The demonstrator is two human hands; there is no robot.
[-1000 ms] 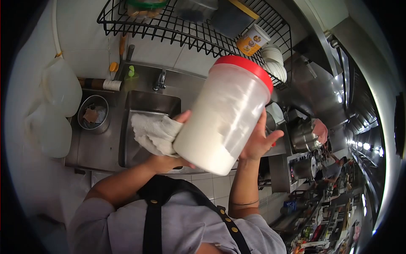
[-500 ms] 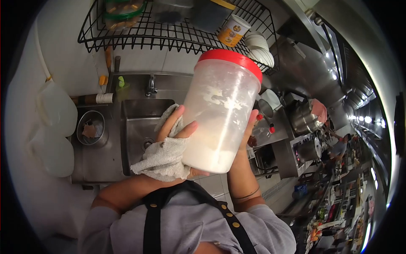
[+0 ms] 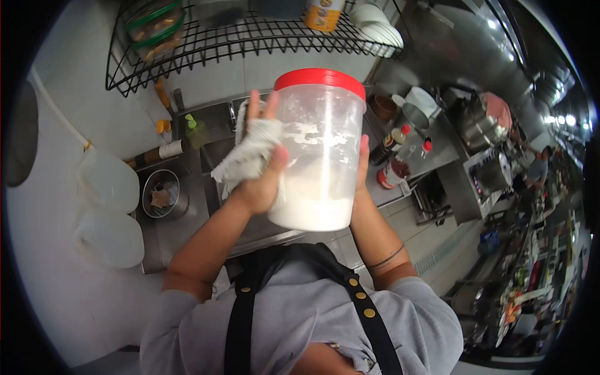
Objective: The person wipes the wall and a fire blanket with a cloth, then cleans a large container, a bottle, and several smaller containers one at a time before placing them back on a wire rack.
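Note:
A large clear plastic jar (image 3: 315, 150) with a red lid (image 3: 320, 77) is held up in front of my chest, nearly upright. White powder fills its lower part, and some clings to the inside wall. My left hand (image 3: 265, 181) grips a crumpled whitish cloth (image 3: 250, 150) at the jar's left side, slightly blurred. On the opposite side, my right hand (image 3: 362, 164) supports the jar; most of its fingers are hidden behind it.
Behind the jar is a steel sink counter (image 3: 181, 231) with a metal pot (image 3: 165, 194) and a green-topped bottle (image 3: 195, 130). Overhead hangs a black wire rack (image 3: 219, 50) holding containers and bowls. Bottles (image 3: 392, 145) and a stockpot (image 3: 481, 122) stand to the right.
The jar has become more upright and shifted slightly left and up. My left hand with the cloth has slid upward along its side. The view has shifted too.

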